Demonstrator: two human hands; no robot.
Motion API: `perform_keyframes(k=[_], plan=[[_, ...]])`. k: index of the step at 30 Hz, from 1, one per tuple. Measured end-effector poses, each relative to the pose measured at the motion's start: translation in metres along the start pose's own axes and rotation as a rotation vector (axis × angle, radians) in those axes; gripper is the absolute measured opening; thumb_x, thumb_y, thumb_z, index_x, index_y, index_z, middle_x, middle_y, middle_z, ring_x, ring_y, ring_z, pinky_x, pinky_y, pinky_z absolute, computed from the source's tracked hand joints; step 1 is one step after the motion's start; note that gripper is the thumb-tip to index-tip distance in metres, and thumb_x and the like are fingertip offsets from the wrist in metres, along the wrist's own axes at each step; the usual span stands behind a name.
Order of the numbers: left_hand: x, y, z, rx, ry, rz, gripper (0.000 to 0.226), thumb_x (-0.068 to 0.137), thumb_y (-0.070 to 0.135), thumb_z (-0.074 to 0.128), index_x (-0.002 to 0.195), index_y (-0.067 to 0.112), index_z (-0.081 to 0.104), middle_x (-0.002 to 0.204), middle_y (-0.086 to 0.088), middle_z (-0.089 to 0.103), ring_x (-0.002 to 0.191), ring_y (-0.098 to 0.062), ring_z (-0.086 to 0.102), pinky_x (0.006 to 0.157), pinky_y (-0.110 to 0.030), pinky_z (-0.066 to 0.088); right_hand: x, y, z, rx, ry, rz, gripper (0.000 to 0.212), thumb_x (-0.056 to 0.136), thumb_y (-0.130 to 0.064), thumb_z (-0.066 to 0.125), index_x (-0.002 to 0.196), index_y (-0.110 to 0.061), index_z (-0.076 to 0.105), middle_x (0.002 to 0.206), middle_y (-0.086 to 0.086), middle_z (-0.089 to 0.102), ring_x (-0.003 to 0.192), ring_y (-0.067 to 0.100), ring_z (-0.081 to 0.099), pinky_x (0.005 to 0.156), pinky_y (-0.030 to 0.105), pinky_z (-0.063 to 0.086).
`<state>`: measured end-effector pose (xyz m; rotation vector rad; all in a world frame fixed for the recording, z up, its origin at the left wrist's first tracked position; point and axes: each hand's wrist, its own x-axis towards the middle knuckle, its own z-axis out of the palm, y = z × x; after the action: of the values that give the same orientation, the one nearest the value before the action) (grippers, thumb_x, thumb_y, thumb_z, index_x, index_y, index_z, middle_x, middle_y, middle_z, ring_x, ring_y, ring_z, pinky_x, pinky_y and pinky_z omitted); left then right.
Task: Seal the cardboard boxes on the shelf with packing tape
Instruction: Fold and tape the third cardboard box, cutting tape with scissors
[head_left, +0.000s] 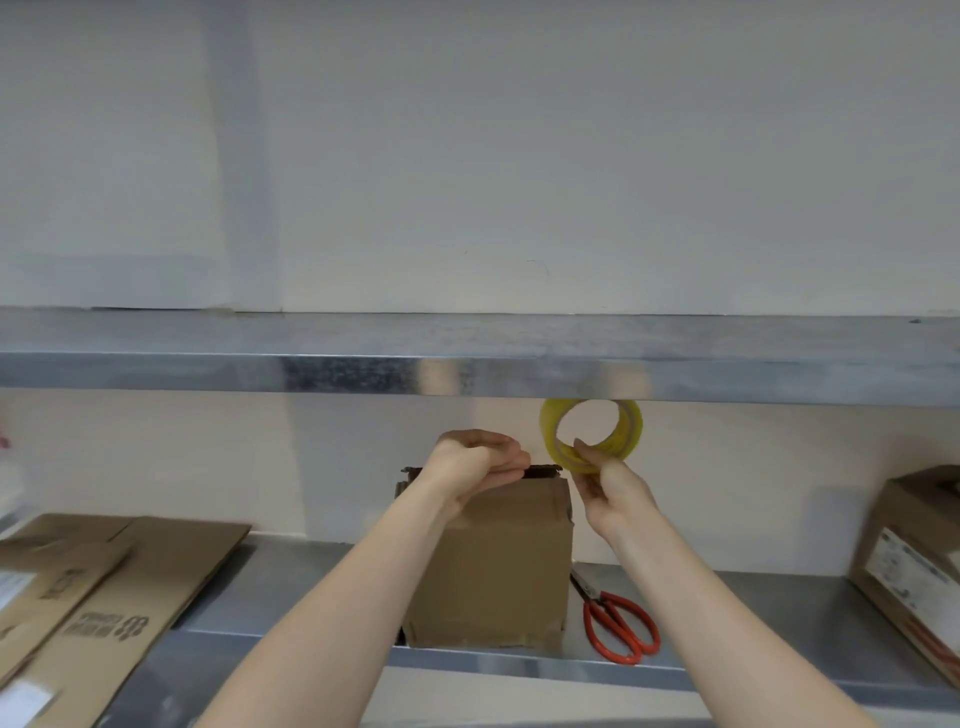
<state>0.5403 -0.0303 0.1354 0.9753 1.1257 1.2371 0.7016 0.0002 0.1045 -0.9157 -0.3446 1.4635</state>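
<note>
Box (488, 561) on shelf (727, 618), centre | your left hand (480, 460) curls over its top edge | your right hand (608, 493) pinches tape roll (628, 428) just beside top corner | risk: strip twists or sticks crooked if you pull before flaps sit flat

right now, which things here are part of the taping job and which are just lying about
Job:
tape roll, pinched by right hand
middle box, left hand at its top edge
red scissors beside it, probably for cutting
box at right, probably next

Lying about:
flattened cardboard at left
</note>
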Motion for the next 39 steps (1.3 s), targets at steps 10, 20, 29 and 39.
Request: perform_keyframes(k=[10,20,29,39], plan=[[-0.001,0.024,-0.052,0.034,0.167,-0.05,0.006,0.086,-0.009,0.063,0.091,-0.011,0.062,0.089,-0.025,0.07,0.08,-0.029,0.071,0.063,-0.027,0.06,0.004,-0.03,-0.02,-0.619,0.058,-0.449,0.016,0.094,0.003,0.048,0.099,-0.012,0.05,0.097,0.019,0.061,0.061,0.03,0.064,0.063,0.045,0.06],[0.002,0.015,-0.074,0.153,0.188,-0.099,0.009,0.089,0.002,0.063,0.098,-0.002,0.063,0.092,-0.018,0.072,0.086,-0.026,0.071,0.072,-0.031,0.058,0.012,-0.026,-0.021,-0.329,0.194,-0.107,0.019,0.091,-0.016,0.066,0.079,-0.011,0.052,0.068,0.004,0.045,0.056,0.014,0.037,0.054,0.026,0.034],[0.011,-0.007,-0.09,0.362,0.23,-0.01,0.009,0.093,0.013,0.057,0.102,0.01,0.058,0.097,-0.007,0.068,0.066,-0.014,0.052,0.061,-0.026,0.041,-0.003,0.002,0.01,-0.159,0.061,-0.144,0.017,0.101,-0.033,0.046,0.114,-0.023,0.04,0.113,0.009,0.048,0.096,0.032,0.063,0.061,0.044,0.059],[0.024,-0.029,-0.1,0.401,0.226,-0.074,0.022,0.085,0.008,0.066,0.103,0.004,0.054,0.079,-0.008,0.056,0.059,-0.012,0.049,0.047,-0.02,0.038,0.019,0.016,0.013,-0.247,0.061,0.013,0.014,0.086,-0.007,0.07,0.09,-0.002,0.058,0.104,0.013,0.062,0.074,0.014,0.06,0.084,0.029,0.049]])
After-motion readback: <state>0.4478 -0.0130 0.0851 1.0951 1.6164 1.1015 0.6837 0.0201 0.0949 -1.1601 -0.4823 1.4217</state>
